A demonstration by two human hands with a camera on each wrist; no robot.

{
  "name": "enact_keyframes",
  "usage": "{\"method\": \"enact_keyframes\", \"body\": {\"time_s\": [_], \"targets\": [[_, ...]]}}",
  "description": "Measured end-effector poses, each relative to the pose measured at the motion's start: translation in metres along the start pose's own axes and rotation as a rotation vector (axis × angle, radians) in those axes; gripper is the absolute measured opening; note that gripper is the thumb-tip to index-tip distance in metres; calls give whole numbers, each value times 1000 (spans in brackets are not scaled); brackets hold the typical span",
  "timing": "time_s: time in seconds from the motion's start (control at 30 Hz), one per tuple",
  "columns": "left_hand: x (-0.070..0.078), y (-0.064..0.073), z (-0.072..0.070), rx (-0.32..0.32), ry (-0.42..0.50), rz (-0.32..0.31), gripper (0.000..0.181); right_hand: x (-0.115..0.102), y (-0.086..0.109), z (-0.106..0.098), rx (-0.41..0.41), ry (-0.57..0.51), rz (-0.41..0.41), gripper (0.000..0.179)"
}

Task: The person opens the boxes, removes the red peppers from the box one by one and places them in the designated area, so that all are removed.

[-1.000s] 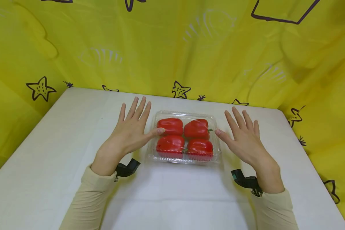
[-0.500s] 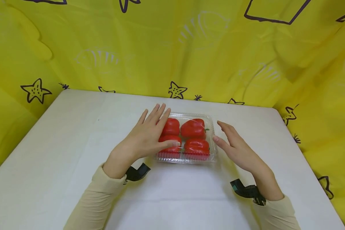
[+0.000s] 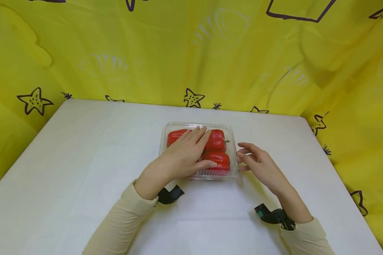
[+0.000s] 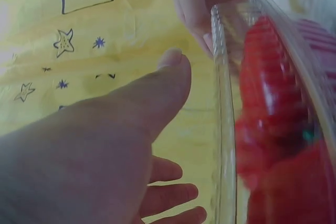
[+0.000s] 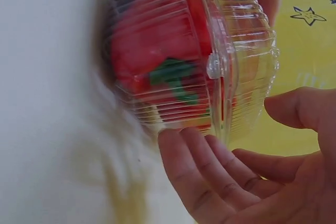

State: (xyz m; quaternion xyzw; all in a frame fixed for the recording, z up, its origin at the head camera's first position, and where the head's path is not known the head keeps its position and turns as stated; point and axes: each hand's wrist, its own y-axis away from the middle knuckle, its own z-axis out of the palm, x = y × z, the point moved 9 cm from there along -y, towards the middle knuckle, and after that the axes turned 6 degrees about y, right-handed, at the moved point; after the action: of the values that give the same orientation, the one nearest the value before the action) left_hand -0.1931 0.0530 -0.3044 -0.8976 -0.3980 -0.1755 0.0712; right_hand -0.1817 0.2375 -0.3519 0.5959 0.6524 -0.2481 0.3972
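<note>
A clear plastic clamshell box of red bell peppers lies closed on the white table. Through its ribbed side, a red pepper with a green stem shows in the right wrist view. My left hand is over the lid, fingers extended and thumb held out. In the left wrist view a gap separates the thumb from the lid. At the box's right side is my right hand, fingers bent and thumb apart. Its fingertips are close to the lower wall; contact is hard to tell.
The white table reaches back to a yellow curtain with printed stars and fish. A black wrist mount sits on the left forearm, another mount on the right.
My left hand has moved right, from the box's left side to over its lid. The right hand's spread fingers have bent and come down beside the box's right edge.
</note>
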Motion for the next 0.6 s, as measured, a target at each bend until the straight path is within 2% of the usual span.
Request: {"method": "enact_keyframes", "body": {"time_s": [0.1, 0.23, 0.33, 0.47, 0.6], "targets": [[12, -7, 6, -17, -20, 39, 85, 4, 0, 5, -53, -107, 2, 50], [29, -14, 17, -8, -78, 104, 81, 12, 2, 17, -188, -364, -26, 52], [37, -19, 24, -12, -111, 118, 78, 15, 3, 24, -271, -536, -29, 49], [45, -22, 32, -19, -158, 114, 78, 20, 4, 27, -306, -666, -6, 39], [50, -24, 37, 10, -204, 109, 84, 23, 5, 31, -353, -760, -8, 37]]}}
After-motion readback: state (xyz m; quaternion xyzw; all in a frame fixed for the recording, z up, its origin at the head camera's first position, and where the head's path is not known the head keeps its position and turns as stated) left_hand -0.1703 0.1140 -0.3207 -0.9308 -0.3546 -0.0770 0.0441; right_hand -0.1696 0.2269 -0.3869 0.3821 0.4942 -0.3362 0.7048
